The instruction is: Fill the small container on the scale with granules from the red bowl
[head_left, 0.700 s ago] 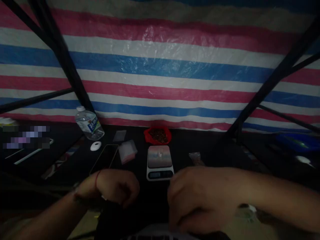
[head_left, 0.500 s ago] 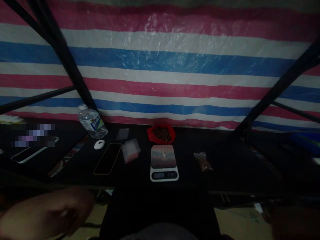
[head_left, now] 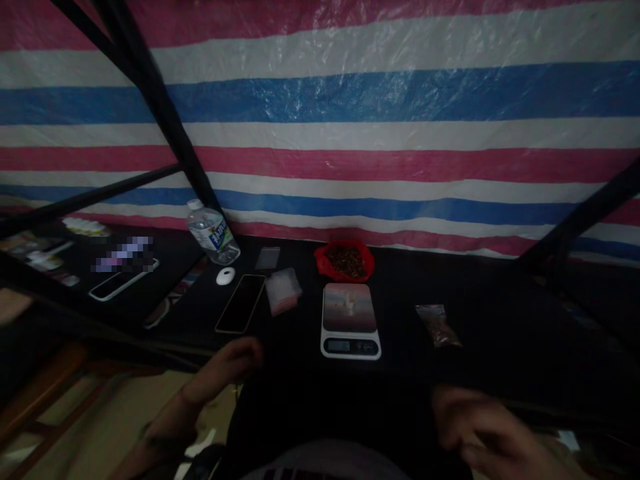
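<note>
My left hand (head_left: 236, 360) is at the table's front edge, just below a dark phone (head_left: 242, 304); its fingers are curled and smeared by motion. Off the front edge on the right, my right hand (head_left: 473, 423) is blurred, with a gap between thumb and fingers and nothing visible in it. Between them stands a white kitchen scale (head_left: 350, 313) with a lit display. Behind it a red bag (head_left: 370, 263), rolled open, holds many small brown pieces. Right of the scale lies a small clear bag (head_left: 440, 328) with brown contents. A stack of clear bags (head_left: 283, 291) lies beside the phone.
A water bottle (head_left: 213, 233), a white oval case (head_left: 225, 276) and a single flat clear bag (head_left: 268, 258) are at the back left. Another phone (head_left: 125, 280) lies on the neighbouring table. Another person's hand (head_left: 13, 305) shows at the left edge. Striped sheeting (head_left: 350, 100) hangs behind dark frame bars.
The view has shifted, so the table things appear farther right. My left hand has come in toward the table's front edge, and my right hand has come into clearer view from the lower right.
</note>
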`<action>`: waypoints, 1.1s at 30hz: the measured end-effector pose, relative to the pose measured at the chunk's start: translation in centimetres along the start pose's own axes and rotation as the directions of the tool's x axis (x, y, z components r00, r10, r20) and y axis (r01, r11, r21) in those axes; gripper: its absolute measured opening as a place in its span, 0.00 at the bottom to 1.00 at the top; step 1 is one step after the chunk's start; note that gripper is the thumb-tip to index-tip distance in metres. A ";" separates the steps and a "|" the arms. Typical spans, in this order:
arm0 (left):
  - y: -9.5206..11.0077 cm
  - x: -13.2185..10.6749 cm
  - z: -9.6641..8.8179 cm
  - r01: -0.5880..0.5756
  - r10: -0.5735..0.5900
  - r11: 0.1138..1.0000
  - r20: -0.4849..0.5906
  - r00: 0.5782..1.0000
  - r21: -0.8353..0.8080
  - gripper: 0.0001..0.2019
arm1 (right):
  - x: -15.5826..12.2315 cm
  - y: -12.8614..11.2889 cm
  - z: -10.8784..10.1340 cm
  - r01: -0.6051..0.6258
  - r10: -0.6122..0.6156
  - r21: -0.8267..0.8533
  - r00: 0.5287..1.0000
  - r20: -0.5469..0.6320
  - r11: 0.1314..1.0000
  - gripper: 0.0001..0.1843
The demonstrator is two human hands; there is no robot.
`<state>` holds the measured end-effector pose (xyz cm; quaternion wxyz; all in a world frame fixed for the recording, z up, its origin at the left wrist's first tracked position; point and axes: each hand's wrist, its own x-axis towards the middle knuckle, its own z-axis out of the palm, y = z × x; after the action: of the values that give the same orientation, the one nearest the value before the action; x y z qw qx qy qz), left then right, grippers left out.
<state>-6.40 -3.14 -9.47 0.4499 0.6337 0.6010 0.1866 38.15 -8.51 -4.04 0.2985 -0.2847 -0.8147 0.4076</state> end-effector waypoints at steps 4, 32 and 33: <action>3.1 6.9 0.9 -0.243 0.287 0.944 -0.192 0.938 0.224 0.12 | 10.7 -2.3 3.7 0.286 -0.354 0.232 0.870 0.344 0.930 0.07; 4.3 11.2 -0.1 -0.099 0.153 0.979 -0.326 0.933 0.178 0.16 | 15.7 7.0 7.4 -0.099 0.131 0.448 0.990 -0.042 0.888 0.11; 5.0 10.7 0.3 -0.117 0.139 0.989 -0.343 0.929 0.086 0.18 | 16.3 6.7 7.2 -0.111 0.178 0.422 0.976 -0.123 0.900 0.12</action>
<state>-0.95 7.34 -8.96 0.3029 0.6426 0.6341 0.3053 23.73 2.85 -9.04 0.3846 -0.3065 -0.6603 0.5675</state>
